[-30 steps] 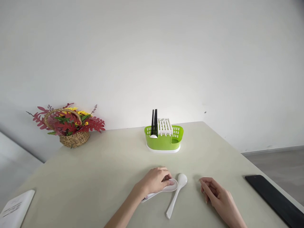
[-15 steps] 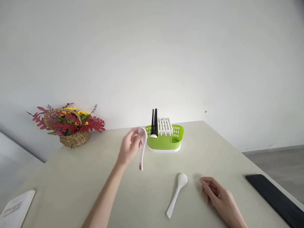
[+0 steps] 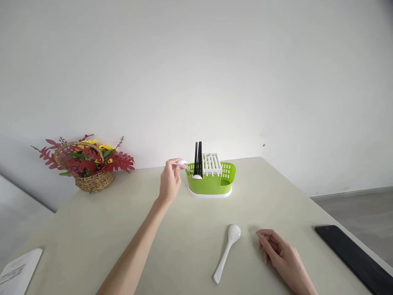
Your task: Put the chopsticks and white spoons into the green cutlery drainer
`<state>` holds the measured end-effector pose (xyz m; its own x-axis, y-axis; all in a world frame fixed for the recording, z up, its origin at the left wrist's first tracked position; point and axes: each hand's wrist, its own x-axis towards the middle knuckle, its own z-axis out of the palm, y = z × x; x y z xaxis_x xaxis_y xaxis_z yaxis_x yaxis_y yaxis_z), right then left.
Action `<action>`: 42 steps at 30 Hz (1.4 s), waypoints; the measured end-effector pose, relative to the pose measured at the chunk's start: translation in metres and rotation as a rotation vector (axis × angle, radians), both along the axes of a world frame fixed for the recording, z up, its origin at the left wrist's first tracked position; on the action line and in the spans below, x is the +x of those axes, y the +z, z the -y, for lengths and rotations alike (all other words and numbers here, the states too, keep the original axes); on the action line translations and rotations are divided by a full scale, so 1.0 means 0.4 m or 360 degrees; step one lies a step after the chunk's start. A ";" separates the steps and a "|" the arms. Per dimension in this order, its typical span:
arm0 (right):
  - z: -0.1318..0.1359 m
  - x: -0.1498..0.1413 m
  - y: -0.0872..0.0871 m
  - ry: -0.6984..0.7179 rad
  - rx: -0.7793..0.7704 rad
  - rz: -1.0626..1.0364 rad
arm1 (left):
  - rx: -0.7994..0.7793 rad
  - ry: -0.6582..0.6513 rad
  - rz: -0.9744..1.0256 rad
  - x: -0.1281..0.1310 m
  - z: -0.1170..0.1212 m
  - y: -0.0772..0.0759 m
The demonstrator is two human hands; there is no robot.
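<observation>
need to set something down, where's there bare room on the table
Bare tabletop: between flower basket, white printed object and left forearm; also right of the green cutlery caddy, beyond the right hand and black phone. Crowded: the caddy's left end, with the left hand, its white soup spoon and black chopsticks.

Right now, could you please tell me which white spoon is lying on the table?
The loose spoon beside the right hand; the held spoon is in the left hand, and what looks like a third spoon sits in the green holder.

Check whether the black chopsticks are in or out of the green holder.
In: the black chopsticks stand upright in the green holder, tops rising above its rim.
</observation>
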<state>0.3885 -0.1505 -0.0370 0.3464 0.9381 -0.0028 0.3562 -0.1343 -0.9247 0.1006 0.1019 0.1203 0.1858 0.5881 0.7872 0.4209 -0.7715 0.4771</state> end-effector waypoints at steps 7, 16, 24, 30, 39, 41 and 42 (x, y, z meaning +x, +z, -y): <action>-0.002 0.002 -0.006 -0.0004 -0.0012 -0.0021 | -0.0103 -0.0040 -0.0264 0.010 -0.021 -0.059; -0.003 0.000 -0.003 -0.0008 -0.0027 0.0010 | -0.0167 0.0153 -0.0584 -0.020 -0.031 -0.085; -0.002 0.007 -0.019 0.0020 -0.0025 -0.0009 | -0.0257 0.0167 -0.0661 -0.018 -0.028 -0.079; 0.000 0.005 -0.015 0.0011 0.0005 -0.0044 | -0.0279 0.0084 -0.0672 -0.020 -0.029 -0.064; 0.002 0.005 -0.012 0.0042 -0.0058 -0.0006 | -0.0201 -0.0078 -0.0780 -0.024 -0.018 -0.051; 0.002 0.003 -0.007 0.0037 -0.0050 -0.0002 | -0.0175 -0.0048 -0.0799 -0.025 -0.012 -0.049; 0.002 0.002 -0.004 0.0032 -0.0048 0.0003 | -0.0155 -0.0036 -0.0807 -0.027 -0.008 -0.048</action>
<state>0.3894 -0.1512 -0.0386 0.3277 0.9443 -0.0304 0.3607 -0.1547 -0.9198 0.0899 0.1051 0.1013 0.5432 0.6457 0.5367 0.6017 -0.7451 0.2876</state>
